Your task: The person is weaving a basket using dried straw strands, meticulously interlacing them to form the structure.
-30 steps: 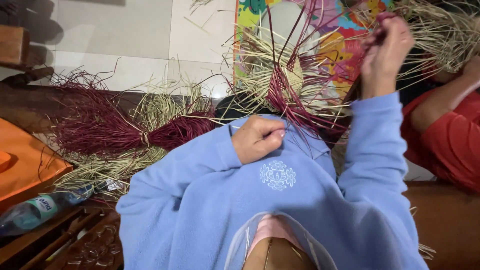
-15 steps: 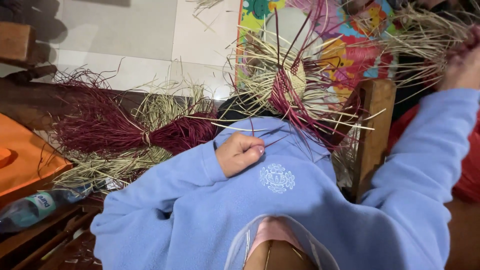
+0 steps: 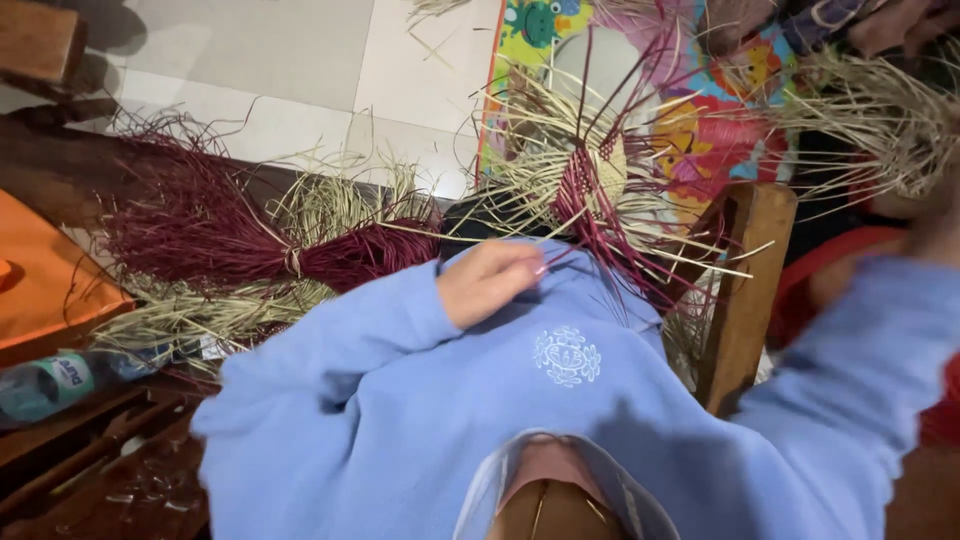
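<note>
A half-woven piece of straw (image 3: pixel 600 185), pale with maroon strands, is seen above the chest of the light blue sweatshirt (image 3: pixel 560 400), with loose ends fanning out on all sides. The left hand (image 3: pixel 487 280) is held against the sweatshirt just below and to the left of the weave; its fingers are curled loosely, and pale strands are met at the fingertips (image 3: pixel 528 268), though a firm grip cannot be made out. The right hand (image 3: pixel 935 225) is raised far to the right, well apart from the weave, blurred and partly cut off by the frame edge; whether it is open or closed cannot be told. Near it a second tuft of pale straw (image 3: pixel 880 110) is spread. Between the weave and the right sleeve a wooden post (image 3: pixel 745 290) stands upright.

To the left of the left hand a tied bundle of maroon straw (image 3: pixel 230 245) lies on a dark surface, with pale straw (image 3: pixel 200 315) under and behind it. A plastic bottle (image 3: pixel 60 385) lies at the lower left, beside an orange thing (image 3: pixel 40 285). A colourful mat (image 3: pixel 700 120) is laid on the tiled floor (image 3: pixel 290 70) behind the weave.
</note>
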